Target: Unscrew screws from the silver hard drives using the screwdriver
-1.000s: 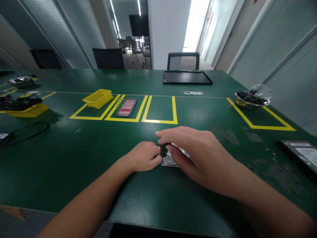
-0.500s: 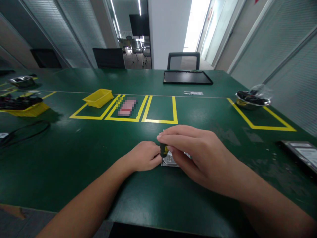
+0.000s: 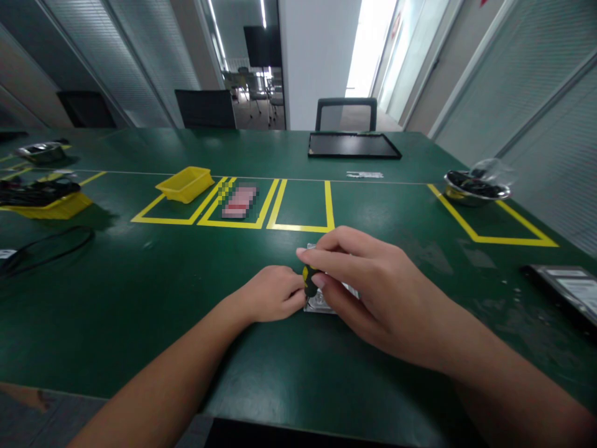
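Note:
In front of me a silver hard drive (image 3: 319, 304) lies flat on the green table, mostly covered by my hands. My right hand (image 3: 368, 280) pinches the dark green and yellow handle of a screwdriver (image 3: 310, 281), held upright over the drive's near left corner. The screwdriver's tip is too hidden to make out. At the drive's left edge, my left hand (image 3: 275, 294) rests with curled fingers, gripping the side of the drive.
Another hard drive (image 3: 571, 292) lies at the right edge. A yellow tray (image 3: 186, 185) and a pixelated pink item (image 3: 240, 203) sit at yellow tape outlines. A metal bowl (image 3: 476, 191) with dark parts stands far right; a dark flat panel (image 3: 353, 146) lies at the back.
The screwdriver handle has turned between my right fingers, its yellow marking now facing left. My right index finger has lifted slightly. The left hand has stayed put.

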`<state>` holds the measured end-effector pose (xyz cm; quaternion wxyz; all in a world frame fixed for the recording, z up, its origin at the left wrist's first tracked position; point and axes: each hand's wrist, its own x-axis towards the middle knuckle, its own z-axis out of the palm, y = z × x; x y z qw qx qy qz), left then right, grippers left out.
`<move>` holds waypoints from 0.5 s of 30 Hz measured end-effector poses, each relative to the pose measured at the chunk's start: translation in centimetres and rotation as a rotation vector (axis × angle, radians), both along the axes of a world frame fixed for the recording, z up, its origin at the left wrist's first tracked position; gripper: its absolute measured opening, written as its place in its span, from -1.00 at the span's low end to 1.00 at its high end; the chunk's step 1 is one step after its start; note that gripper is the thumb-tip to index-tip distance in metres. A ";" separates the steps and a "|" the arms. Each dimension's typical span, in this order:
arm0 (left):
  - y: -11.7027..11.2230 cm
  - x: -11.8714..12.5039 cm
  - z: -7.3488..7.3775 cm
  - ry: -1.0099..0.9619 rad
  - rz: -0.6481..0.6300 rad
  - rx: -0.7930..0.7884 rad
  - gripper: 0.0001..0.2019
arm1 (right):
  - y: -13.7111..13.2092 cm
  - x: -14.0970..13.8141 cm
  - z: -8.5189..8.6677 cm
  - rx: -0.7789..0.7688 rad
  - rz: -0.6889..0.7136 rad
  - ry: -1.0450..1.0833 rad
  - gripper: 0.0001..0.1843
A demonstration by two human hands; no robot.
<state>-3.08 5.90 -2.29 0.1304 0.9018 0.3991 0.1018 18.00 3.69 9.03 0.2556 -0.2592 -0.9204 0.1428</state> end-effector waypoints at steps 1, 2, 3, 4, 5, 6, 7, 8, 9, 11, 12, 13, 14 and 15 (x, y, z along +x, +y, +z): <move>0.0 0.0 0.0 0.002 0.004 0.000 -0.70 | 0.0 0.0 0.0 0.004 0.000 -0.004 -0.76; 0.0 0.0 0.0 0.003 0.009 0.000 -0.70 | 0.0 0.0 0.0 0.007 0.000 -0.006 -0.76; 0.0 0.0 0.0 0.002 0.012 -0.001 -0.70 | 0.0 0.0 0.0 0.011 0.000 -0.007 -0.77; 0.0 0.0 0.1 0.000 0.014 -0.004 -0.70 | 0.0 0.0 0.0 0.013 -0.003 -0.010 -0.77; 0.0 0.0 0.1 -0.001 0.014 -0.008 -0.70 | -0.1 0.0 0.0 0.017 -0.007 -0.010 -0.77; 0.0 0.0 0.0 -0.002 0.013 -0.012 -0.70 | -0.1 0.0 0.0 0.020 -0.011 -0.010 -0.78; 0.0 0.0 0.0 -0.002 0.011 -0.016 -0.71 | -0.1 0.0 0.0 0.025 -0.014 -0.007 -0.79; 0.0 0.0 0.0 -0.002 0.010 -0.020 -0.71 | 0.0 -0.1 0.0 0.030 -0.015 -0.004 -0.79; 0.0 -0.1 -0.1 -0.001 0.011 -0.023 -0.70 | 0.0 -0.1 -0.1 0.037 -0.015 0.000 -0.79; 0.1 -0.1 -0.2 -0.001 0.014 -0.023 -0.70 | 0.2 -0.2 -0.2 0.049 -0.018 0.002 -0.79; 0.1 -0.1 -0.3 -0.002 0.015 -0.022 -0.70 | 0.3 -0.3 -0.3 0.052 -0.021 0.002 -0.79; 0.1 -0.1 -0.3 -0.004 0.017 -0.023 -0.70 | 0.3 -0.3 -0.4 0.054 -0.024 0.005 -0.79; 0.1 -0.1 -0.3 -0.006 0.018 -0.027 -0.69 | 0.4 -0.3 -0.5 0.055 -0.026 0.006 -0.78; 0.1 -0.1 -0.3 -0.009 0.017 -0.035 -0.69 | 0.5 -0.3 -0.6 0.056 -0.027 0.008 -0.78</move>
